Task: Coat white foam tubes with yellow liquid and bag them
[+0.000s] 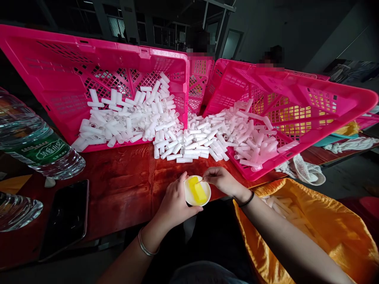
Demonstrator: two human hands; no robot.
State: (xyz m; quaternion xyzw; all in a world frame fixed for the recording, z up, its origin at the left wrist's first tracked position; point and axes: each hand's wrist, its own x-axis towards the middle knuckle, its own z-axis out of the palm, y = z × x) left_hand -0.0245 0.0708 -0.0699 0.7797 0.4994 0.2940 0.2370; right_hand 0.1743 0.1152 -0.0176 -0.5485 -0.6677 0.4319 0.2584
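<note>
My left hand (175,200) grips a small white bowl (208,192) by its rim, thumb at the near side and fingers at the far left. Inside the bowl lies a bright yellow patch (197,192); whether it is a liquid, paste or solid piece I cannot tell. With closed fingers, my right hand (219,180) pinches a thin pale stick (200,181) at the bowl's right rim, its tip by the yellow. Beyond the bowl, a heap of short white tubes (189,142) spills onto the red-brown table (124,185).
Pink crates lie tipped at the left (168,59) and right (340,94), tubes inside. Large water bottles (41,146) and a phone (65,217) sit at left. An orange cloth-lined container (334,213) holds pale pieces near my right forearm. White gloves (308,171) lie beyond it.
</note>
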